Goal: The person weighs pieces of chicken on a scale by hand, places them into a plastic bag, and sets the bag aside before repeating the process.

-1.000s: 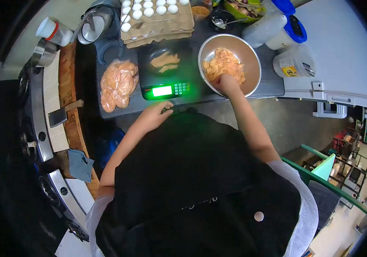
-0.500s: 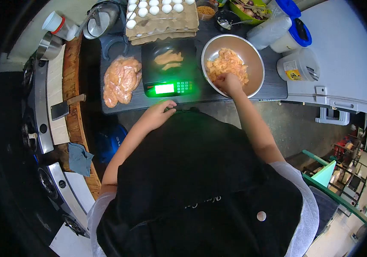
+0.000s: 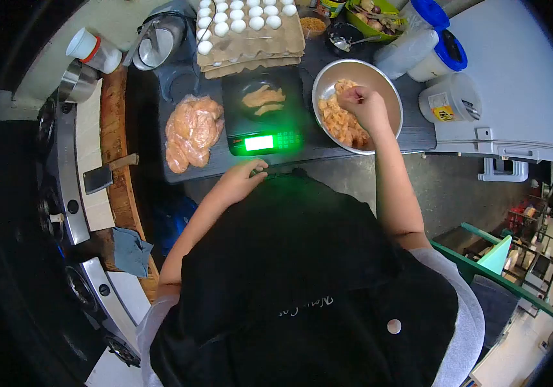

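Observation:
A steel bowl [image 3: 397, 122] of raw, pale-orange meat pieces [image 3: 341, 122] stands on the dark table. My right hand [image 3: 365, 108] is over the meat inside the bowl's outline, its fingers closed together; what they hold, if anything, is too small to make out. At the table's front edge, my left hand [image 3: 243, 180] rests just before a black digital scale [image 3: 238, 129], thumb and fingers slightly apart and nothing in them. Strips of meat [image 3: 263, 98] lie on the scale, whose display glows green. Left of it is a clear plastic bag of raw meat [image 3: 192, 132].
Egg trays [image 3: 251, 48] stand behind the scale. A small black bowl with a spoon [image 3: 344, 39], a green bowl [image 3: 373, 26] and lidded tubs [image 3: 445, 57] line the back right. A cleaver [image 3: 99, 179] and a blue-grey cloth [image 3: 132, 250] lie left, near gas burners [image 3: 80, 287].
My right hand has lifted from the meat and moved toward the bowl's far right side. My left hand stays at the table edge. The whole view has shifted slightly.

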A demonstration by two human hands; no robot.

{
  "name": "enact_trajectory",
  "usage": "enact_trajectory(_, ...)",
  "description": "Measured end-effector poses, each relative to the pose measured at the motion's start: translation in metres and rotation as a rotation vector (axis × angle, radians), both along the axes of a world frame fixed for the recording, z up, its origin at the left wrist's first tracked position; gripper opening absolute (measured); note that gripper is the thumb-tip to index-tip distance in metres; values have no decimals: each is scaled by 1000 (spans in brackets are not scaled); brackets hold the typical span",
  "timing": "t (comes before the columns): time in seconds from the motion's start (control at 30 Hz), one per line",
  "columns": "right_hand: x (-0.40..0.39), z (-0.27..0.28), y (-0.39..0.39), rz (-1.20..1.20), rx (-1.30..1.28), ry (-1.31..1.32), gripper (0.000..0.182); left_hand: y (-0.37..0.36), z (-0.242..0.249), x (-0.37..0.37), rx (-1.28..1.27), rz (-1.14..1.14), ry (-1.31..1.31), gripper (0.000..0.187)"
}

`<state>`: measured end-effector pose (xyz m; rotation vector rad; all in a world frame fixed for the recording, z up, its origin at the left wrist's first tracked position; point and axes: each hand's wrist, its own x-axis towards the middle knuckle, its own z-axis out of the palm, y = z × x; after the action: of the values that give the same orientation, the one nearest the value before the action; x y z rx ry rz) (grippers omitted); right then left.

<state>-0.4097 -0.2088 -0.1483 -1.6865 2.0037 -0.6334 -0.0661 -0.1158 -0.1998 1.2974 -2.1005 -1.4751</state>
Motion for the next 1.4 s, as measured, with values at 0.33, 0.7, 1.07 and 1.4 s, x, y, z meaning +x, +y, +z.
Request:
enact_trajectory(0.33,131,-20,-34,324,73,-371,20,-4,0,28,46,17,-43,33)
enact_trajectory(0.7,25,-50,-13,-97,-33,13,25,-32,15,26,-19,-37,-83,29)
enact_trajectory(1.07,-48,-58,78,-178,11,-52,22,-198,96,-215,-679,-286,142,13)
enact_trajectory(1.4,-81,-11,145,-32,-63,-211,25,-283,139,-444,-962,122,125,40)
